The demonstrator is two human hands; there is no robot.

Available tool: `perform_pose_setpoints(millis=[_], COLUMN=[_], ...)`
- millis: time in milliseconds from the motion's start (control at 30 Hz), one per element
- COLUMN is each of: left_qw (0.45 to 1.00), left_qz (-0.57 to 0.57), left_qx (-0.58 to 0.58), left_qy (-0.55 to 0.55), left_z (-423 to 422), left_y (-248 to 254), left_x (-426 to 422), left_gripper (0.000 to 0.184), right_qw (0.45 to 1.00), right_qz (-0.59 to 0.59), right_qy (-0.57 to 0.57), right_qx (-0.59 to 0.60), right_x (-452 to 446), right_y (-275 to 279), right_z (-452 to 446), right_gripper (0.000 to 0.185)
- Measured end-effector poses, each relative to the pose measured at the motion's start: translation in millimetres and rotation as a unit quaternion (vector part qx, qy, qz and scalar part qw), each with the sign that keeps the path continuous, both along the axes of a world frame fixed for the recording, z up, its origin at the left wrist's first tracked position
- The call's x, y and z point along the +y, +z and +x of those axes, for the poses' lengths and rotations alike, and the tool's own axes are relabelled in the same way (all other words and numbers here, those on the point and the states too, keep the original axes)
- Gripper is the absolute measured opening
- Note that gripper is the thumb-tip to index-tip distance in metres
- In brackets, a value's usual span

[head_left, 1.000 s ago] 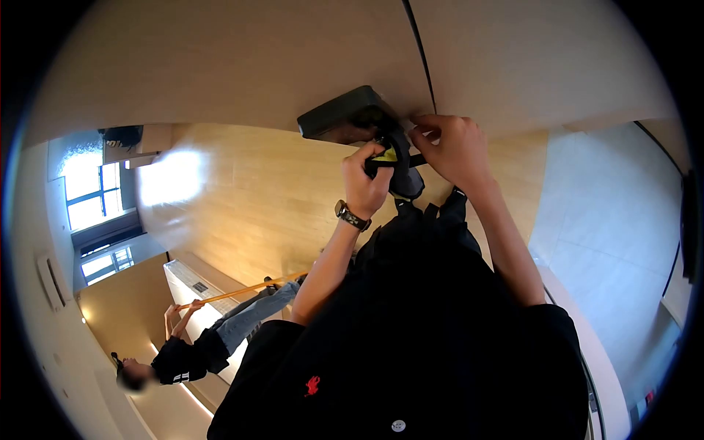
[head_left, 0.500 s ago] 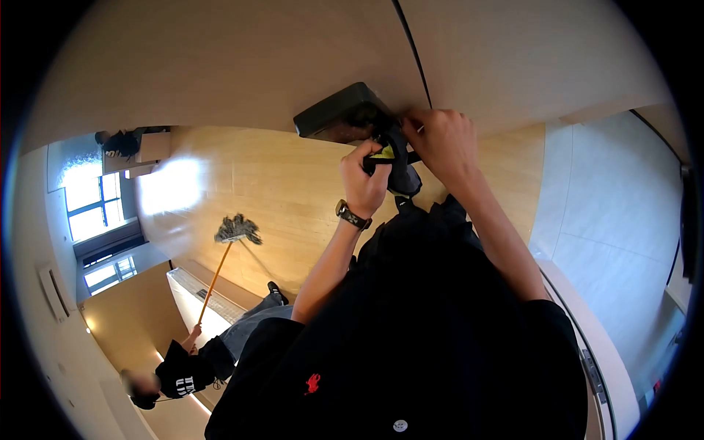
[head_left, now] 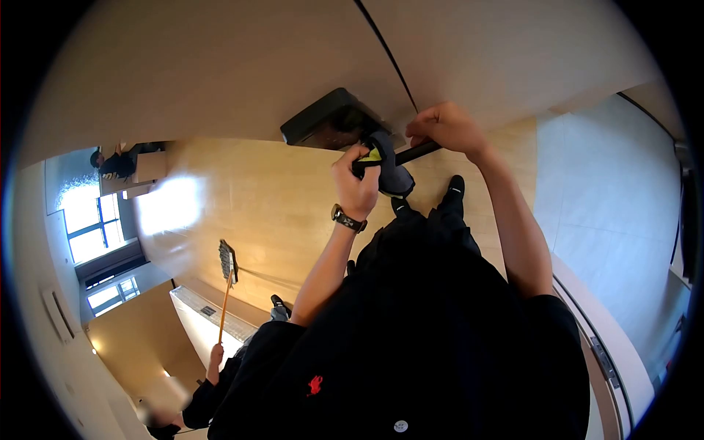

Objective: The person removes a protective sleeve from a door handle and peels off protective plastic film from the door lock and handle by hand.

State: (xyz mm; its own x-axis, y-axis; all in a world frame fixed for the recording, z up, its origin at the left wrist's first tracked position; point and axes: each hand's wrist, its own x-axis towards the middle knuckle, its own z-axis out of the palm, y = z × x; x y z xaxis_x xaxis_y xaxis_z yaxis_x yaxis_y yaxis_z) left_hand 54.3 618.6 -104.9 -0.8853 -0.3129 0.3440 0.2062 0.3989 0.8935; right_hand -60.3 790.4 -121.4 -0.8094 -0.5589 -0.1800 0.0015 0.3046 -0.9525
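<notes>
My left hand (head_left: 356, 188), with a watch on the wrist, is closed round the grip of a dark grey handheld device with yellow-green trim (head_left: 394, 174). Its wide, flat black head (head_left: 330, 121) lies close to the beige panel (head_left: 220, 73); I cannot tell whether they touch. A short black tube (head_left: 419, 152) sticks out from the device to the right. Just above the tube's end is my right hand (head_left: 453, 130), fingers loosely bent and apart from the grip, with the tips near the panel's lower edge and its dark seam.
At the lower left a person in black (head_left: 213, 389) holds a mop (head_left: 229, 264) on the wooden floor (head_left: 293, 198). Someone else (head_left: 117, 165) is by cardboard boxes (head_left: 150, 166) near the window. Grey tiles (head_left: 601, 191) and a hinged door edge (head_left: 605, 359) are at the right.
My right hand has drawn back from the device, leaving the black tube in sight. The device and my left hand have shifted slightly left. The other person's mop has turned and moved lower.
</notes>
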Motion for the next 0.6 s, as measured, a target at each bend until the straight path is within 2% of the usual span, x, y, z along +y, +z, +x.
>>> perform_pose_setpoints(millis=[67,100,167,267,367,467,500,567,600], left_qw=[1.0,1.0,0.999,0.999,0.999,1.0,0.999,0.996,0.994], left_qz=[0.0,-0.001,-0.008,-0.011,-0.007,-0.018,-0.016,-0.016,-0.019], left_qx=[-0.015,-0.028,-0.036,-0.034,-0.031,-0.008,-0.049,-0.093,-0.105], left_qy=[0.0,0.004,0.003,0.006,0.011,0.025,0.016,0.008,0.013], left_z=[1,2,3,2,2,5,10,18,17], left_y=[1,1,1,1,1,-4,-8,-16,-15], left_x=[1,0,-1,-1,1,-1,-7,-14,-15], left_gripper=[0.011,0.012,0.012,0.014,0.015,0.015,0.017,0.029,0.029], right_qw=[0.983,0.982,0.938,0.929,0.929,0.939,0.938,0.919,0.918], right_qz=[-0.134,-0.138,-0.211,-0.168,-0.23,-0.21,-0.211,-0.272,-0.274], right_qy=[0.05,0.049,0.06,0.043,0.051,0.022,0.023,-0.061,-0.06], right_qx=[-0.117,-0.12,-0.268,-0.328,-0.286,-0.271,-0.272,-0.28,-0.28], right_x=[1,1,2,-1,-6,-17,-21,-30,-34], right_y=[0,-3,-13,-38,-36,-47,-46,-42,-45], right_z=[0,-2,-8,-9,-8,-4,-1,10,15], right_gripper=[0.03,0.03,0.037,0.044,0.049,0.045,0.045,0.033,0.033])
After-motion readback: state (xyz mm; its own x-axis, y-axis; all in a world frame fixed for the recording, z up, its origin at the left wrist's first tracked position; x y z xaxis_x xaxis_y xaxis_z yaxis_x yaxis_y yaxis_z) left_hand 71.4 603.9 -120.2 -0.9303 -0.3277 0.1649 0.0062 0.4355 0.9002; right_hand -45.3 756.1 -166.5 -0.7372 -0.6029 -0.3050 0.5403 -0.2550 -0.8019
